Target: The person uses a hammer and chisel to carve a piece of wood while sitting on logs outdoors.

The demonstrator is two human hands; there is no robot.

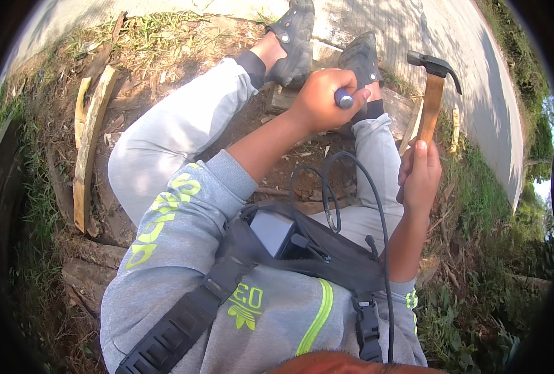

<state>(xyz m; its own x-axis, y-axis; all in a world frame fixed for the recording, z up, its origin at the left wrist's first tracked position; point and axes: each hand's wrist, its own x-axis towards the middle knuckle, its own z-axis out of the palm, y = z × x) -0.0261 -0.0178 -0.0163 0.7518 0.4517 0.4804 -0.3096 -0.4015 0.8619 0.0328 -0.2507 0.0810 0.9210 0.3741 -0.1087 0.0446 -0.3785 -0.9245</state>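
Outdoors, the person sits on bare, root-strewn ground with both legs in grey trousers stretched toward the far side. The right hand (pixel 419 177) is wrapped tight around the lower end of a wooden hammer handle, thumb laid up along the shaft; its grip is fully closed on the hammer (pixel 432 93). The hammer stands nearly upright, its dark metal claw head at the top, raised at the right of the scene and clear of everything else.

The left hand (pixel 324 96) is a closed fist around a tool with a blue handle (pixel 344 98). Only the rounded butt of that handle shows between thumb and fingers; the rest of the tool is hidden by the hand. This fist sits far of the knees, just near of the two dark sandals (pixel 292 43), over a weathered wood block (pixel 283 98) on the soil.

At the left, a long pale wooden slat (pixel 88 140) lies on the dirt among dry grass. A black chest harness (pixel 302 249) with a small grey box and looping black cables lies across the grey sweatshirt, near the lower edge. A paved path (pixel 476 68) runs along the far right.
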